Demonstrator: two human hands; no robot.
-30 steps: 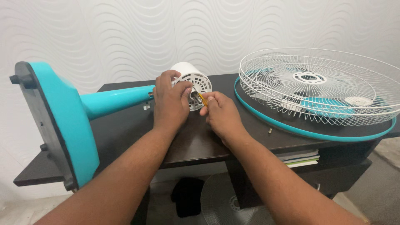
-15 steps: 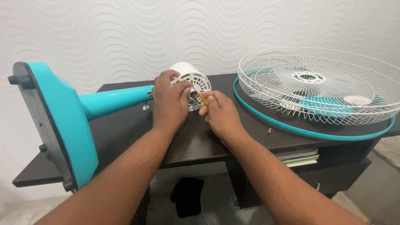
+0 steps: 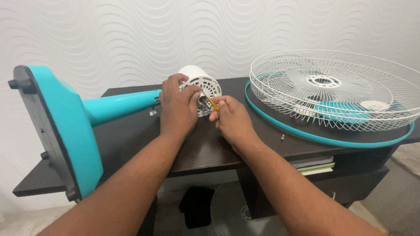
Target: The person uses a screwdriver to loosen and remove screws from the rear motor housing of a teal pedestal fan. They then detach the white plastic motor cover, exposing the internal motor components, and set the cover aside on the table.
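A teal stand fan lies on its side on the dark table (image 3: 131, 140), its round base (image 3: 61, 131) at the left and its pole (image 3: 118, 105) running right. At the pole's end sits the white vented motor housing (image 3: 201, 81). My left hand (image 3: 177, 109) grips the housing's near side. My right hand (image 3: 232, 120) holds a small yellow-handled screwdriver (image 3: 212, 103), its thin shaft pointing into the face of the housing.
A white wire fan guard (image 3: 332, 87) with a teal rim lies on the table's right part, over teal blades. A small screw (image 3: 283, 137) lies near the rim. Books (image 3: 315, 166) sit on a shelf below; another guard (image 3: 236, 214) lies on the floor.
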